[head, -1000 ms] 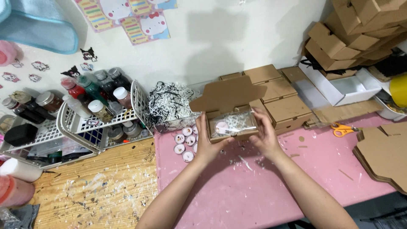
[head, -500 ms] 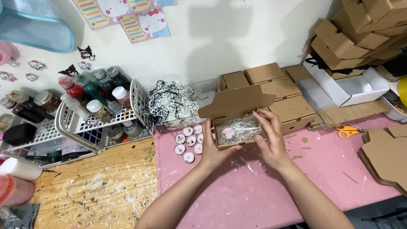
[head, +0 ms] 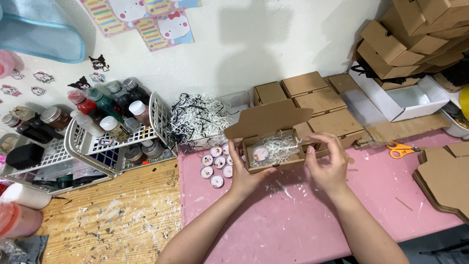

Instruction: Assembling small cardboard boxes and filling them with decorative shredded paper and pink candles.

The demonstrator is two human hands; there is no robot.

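While both hands work at one small box, the scene reads as follows.

Box: a small brown cardboard box [head: 271, 146] sits just above the pink mat [head: 303, 220], its lid flap standing open toward the wall.
Box contents: white paper shreds [head: 281, 146] fill the inside, with one pink tealight candle [head: 260, 153] lying at the left end.
Left hand: the left hand [head: 244, 171] is clamped on the box's left end, thumb on the front edge and fingers wrapped behind.
Right hand: the right hand [head: 328, 164] is just beside the box's right end, fingers curled and apart, fingertips at the corner; whether they grip the cardboard I cannot tell.
Beside the box: a cluster of loose tealights [head: 216, 164] lies on the mat, touching the left hand's side.
Behind: a heap of black and white shreds [head: 198, 117] sits against the wall, next to a row of closed brown boxes [head: 317, 100].
Left of the mat: white wire baskets [head: 93, 142] hold paint bottles on a paint-spattered wooden surface [head: 107, 220].
Right side: orange-handled scissors [head: 400, 149] lie on the mat, near flat cardboard cutouts [head: 442, 178].
Far right: an open white box [head: 405, 100] rests below stacked brown cartons [head: 415, 34].
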